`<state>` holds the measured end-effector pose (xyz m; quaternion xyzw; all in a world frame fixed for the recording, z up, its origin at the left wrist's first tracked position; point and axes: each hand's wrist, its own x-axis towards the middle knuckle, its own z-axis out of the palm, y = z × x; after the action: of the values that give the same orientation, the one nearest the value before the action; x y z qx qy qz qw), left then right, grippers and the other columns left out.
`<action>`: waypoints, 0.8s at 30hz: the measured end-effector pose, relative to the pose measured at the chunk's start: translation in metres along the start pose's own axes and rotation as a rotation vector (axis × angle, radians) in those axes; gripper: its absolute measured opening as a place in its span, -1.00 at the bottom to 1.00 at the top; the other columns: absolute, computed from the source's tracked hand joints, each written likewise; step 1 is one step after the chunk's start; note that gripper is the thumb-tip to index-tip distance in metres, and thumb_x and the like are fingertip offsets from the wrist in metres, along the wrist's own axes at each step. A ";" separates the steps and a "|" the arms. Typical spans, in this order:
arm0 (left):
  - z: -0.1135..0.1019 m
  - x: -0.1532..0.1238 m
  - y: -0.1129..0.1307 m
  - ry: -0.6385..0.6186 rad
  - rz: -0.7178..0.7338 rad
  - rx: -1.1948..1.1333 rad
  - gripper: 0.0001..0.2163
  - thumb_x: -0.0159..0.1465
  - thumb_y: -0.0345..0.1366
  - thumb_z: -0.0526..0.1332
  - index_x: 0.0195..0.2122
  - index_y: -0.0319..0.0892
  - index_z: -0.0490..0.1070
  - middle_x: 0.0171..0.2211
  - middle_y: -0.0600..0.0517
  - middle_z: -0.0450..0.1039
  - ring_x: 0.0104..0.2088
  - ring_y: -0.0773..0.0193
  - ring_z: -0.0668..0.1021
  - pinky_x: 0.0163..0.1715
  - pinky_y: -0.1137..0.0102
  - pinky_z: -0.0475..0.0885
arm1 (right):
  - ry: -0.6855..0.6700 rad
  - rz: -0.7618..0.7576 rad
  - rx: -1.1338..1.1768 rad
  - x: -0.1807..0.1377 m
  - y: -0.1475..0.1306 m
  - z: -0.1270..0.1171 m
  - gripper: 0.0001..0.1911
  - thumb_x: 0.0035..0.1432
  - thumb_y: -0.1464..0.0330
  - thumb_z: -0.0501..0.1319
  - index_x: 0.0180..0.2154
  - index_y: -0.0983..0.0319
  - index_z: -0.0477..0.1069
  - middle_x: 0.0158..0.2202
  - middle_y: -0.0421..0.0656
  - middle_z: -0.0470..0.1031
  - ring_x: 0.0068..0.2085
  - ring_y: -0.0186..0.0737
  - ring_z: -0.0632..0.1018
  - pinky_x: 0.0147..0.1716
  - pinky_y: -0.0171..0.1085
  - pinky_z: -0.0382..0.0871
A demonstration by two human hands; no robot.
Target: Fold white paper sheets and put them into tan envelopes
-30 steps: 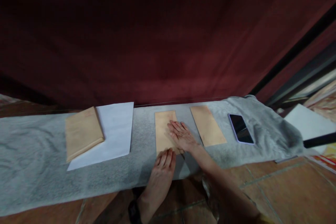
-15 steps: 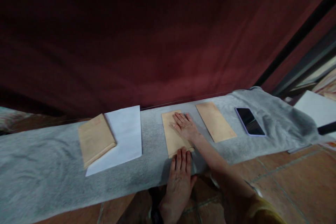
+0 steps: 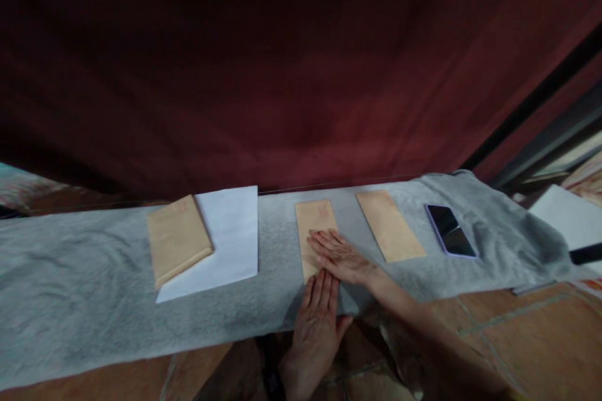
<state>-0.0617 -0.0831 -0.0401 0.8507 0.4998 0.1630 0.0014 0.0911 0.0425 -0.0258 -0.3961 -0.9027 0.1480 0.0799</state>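
Note:
A tan paper envelope (image 3: 314, 216) lies in front of me on a grey cloth-covered bench (image 3: 277, 244). My right hand (image 3: 339, 257) rests flat across its middle and lower part, fingers stretched out to the left. At the near end, my left hand (image 3: 317, 326) lies flat with its fingertips on the envelope, thumb held out to the side. The two hands touch or overlap slightly, and they hide the envelope's lower edge. Another tan envelope (image 3: 390, 225) lies just to the right, apart from both hands.
On the left, a stack of tan envelopes (image 3: 179, 238) partly covers white paper (image 3: 232, 238). A phone (image 3: 450, 230) in a purple case lies to the right. Behind the bench hangs a dark red curtain (image 3: 291, 106). Brown floor tiles (image 3: 527, 332) show in front.
My right hand has slid down the envelope toward my left hand, uncovering its upper part. My left hand stays at the near end. The camera view has shifted slightly.

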 end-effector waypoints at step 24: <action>-0.003 0.009 -0.030 0.083 -0.311 0.163 -0.52 0.41 -0.25 0.06 0.31 -0.31 0.26 0.28 -0.31 0.31 0.28 -0.11 0.38 0.21 0.04 0.32 | 0.288 0.143 -0.207 -0.062 -0.013 0.017 -0.42 0.47 0.30 -0.08 0.44 0.22 -0.08 0.43 -0.10 0.07 0.40 -0.17 0.18 0.41 -0.01 0.00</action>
<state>-0.0835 -0.0608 -0.0399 0.7529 0.6366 0.1548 -0.0628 0.1189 -0.0151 -0.0395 -0.4824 -0.8619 0.0014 0.1563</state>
